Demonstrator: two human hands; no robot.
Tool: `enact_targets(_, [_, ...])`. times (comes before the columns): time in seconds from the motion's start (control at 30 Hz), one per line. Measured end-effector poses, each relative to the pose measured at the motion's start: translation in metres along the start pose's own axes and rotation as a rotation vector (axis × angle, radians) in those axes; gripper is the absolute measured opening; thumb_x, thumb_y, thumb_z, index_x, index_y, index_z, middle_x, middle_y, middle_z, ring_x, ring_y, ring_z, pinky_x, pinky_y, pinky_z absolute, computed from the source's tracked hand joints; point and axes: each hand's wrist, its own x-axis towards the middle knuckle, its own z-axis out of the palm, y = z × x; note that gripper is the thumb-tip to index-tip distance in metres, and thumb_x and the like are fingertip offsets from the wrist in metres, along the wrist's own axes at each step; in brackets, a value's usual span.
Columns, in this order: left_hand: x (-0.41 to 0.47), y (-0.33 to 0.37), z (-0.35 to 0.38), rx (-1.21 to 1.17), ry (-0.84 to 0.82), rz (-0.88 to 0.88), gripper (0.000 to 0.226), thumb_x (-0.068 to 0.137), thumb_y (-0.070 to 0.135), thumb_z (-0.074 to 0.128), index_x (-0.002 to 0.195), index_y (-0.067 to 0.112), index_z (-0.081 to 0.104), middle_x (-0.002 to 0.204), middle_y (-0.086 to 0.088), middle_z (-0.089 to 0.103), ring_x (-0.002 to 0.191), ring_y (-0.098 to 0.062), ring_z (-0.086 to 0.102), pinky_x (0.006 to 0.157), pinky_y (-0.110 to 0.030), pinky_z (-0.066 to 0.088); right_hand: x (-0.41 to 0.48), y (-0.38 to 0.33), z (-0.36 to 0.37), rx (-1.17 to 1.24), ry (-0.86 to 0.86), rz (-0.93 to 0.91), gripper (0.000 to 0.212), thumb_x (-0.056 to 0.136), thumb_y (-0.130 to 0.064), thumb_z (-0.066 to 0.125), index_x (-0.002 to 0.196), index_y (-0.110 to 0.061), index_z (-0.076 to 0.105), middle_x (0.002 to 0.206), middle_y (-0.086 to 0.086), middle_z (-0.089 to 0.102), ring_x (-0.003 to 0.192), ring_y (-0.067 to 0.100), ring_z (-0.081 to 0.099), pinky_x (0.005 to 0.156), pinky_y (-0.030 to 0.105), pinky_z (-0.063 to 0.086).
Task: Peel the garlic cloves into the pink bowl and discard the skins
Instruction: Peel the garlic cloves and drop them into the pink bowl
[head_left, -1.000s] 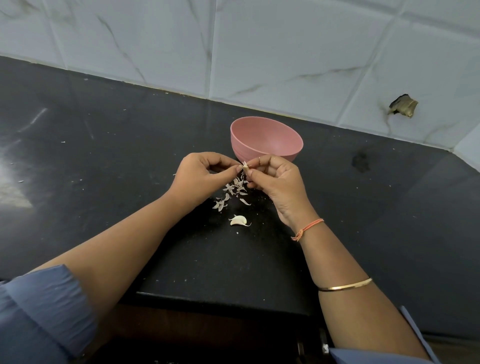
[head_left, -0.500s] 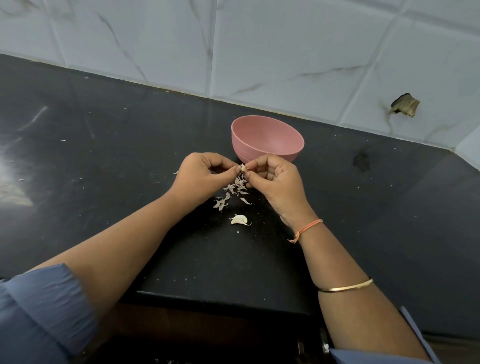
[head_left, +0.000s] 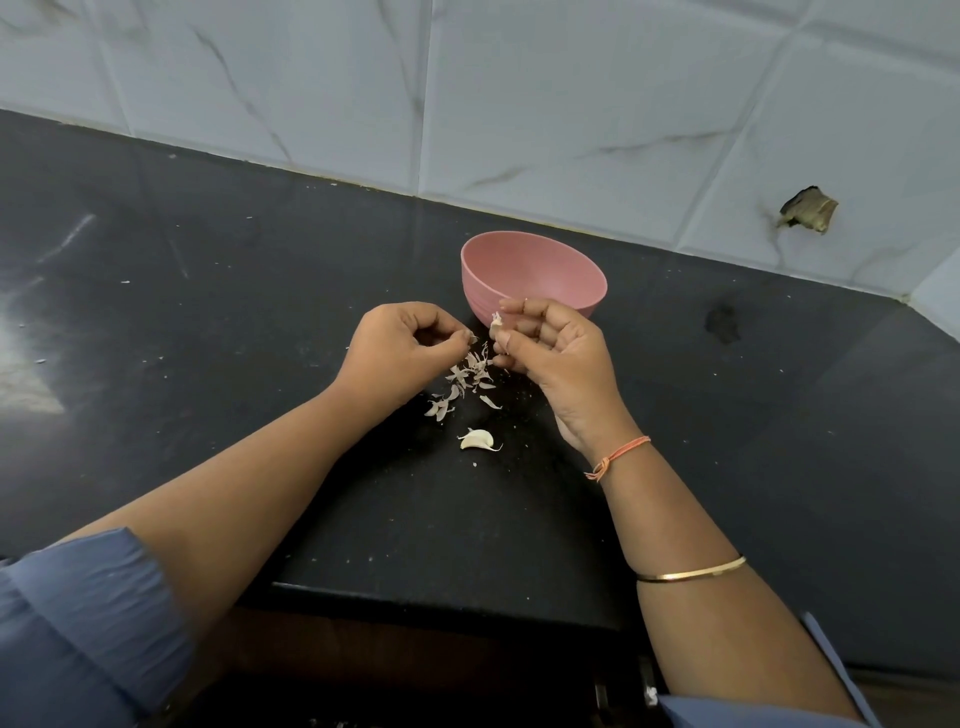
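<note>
A dark stone counter (head_left: 208, 291) fills the view, open and bare toward nine o'clock. The left hand (head_left: 400, 348) hovers low over it, fingers curled, tips pinching what looks like a sliver of skin (head_left: 471, 339). At five o'clock from that hand a pile of skins (head_left: 465, 384) lies scattered. They look papery and weightless, likely to drift or cling. At six o'clock from the pile a loose clove (head_left: 477, 440) rests on the counter.

The right hand (head_left: 556, 353) clamps a small garlic clove (head_left: 497, 326) between thumb and fingertips, apart from the left hand. The clove is probably firm, light and slick once bare, so it is best held by its ends.

The pink bowl (head_left: 535, 275) stands at twelve o'clock, close behind the right hand, and its contents are hidden. The counter's front edge (head_left: 441, 597) lies at six o'clock, well apart from the skins.
</note>
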Motion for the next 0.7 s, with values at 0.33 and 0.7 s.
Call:
enact_targets(0.33, [-0.0042, 0.0062, 0.0009, -0.154, -0.103, 0.026, 0.007, 0.081, 0.015, 0.071, 0.084, 0.021, 0.072, 0.076, 0.005, 0.071, 0.063, 0.002, 0.062, 0.062, -0.011, 0.049, 0.0013, 0.0065, 0.0007, -0.272, 0.005, -0.117, 0.013, 0.081, 0.002, 0.066, 0.086, -0.011, 0.066, 0.081, 0.0, 0.067, 0.075, 0.005, 0.064, 0.071, 0.017, 0.053])
enact_targets(0.7, [-0.0037, 0.0058, -0.0008, -0.145, -0.099, 0.043, 0.012, 0.082, 0.011, 0.069, 0.079, 0.022, 0.071, 0.073, 0.007, 0.07, 0.061, 0.002, 0.062, 0.063, -0.013, 0.051, -0.0008, 0.0075, 0.0008, -0.258, -0.04, -0.11, 0.011, 0.077, 0.004, 0.07, 0.084, -0.003, 0.065, 0.078, 0.001, 0.068, 0.072, 0.004, 0.066, 0.071, 0.02, 0.055])
